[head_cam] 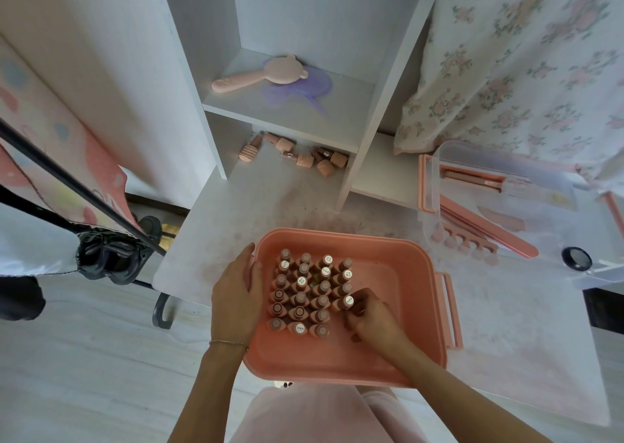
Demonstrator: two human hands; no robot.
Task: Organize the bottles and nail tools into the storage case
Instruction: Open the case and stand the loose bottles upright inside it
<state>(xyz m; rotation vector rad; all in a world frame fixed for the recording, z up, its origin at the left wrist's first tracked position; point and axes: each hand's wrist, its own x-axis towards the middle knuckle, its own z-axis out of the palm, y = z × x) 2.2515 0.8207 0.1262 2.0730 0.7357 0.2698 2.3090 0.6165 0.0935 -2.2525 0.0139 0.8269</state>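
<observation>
The pink storage case (398, 351) sits on the white table in front of me. Several pink nail polish bottles (312, 290) stand upright in rows in its left half. My left hand (236, 294) rests flat against the case's left wall, thumb over the rim. My right hand (369, 319) is inside the case, its fingers curled round the bottle with a white cap (347, 302) at the near end of the right-hand row. Several more bottles (293, 155) lie loose on the low shelf behind. Nail tools lie at the right: a pink nail file (489, 228) and toe separators (467, 243).
A clear lidded tray (526, 179) with pink tools sits at the right, beside a small black round object (576, 258). A pink hand mirror (260, 74) and a purple item (304, 88) lie on the upper shelf. Floral cloth (526, 54) hangs at the right; a black stand (111, 253) is at the left.
</observation>
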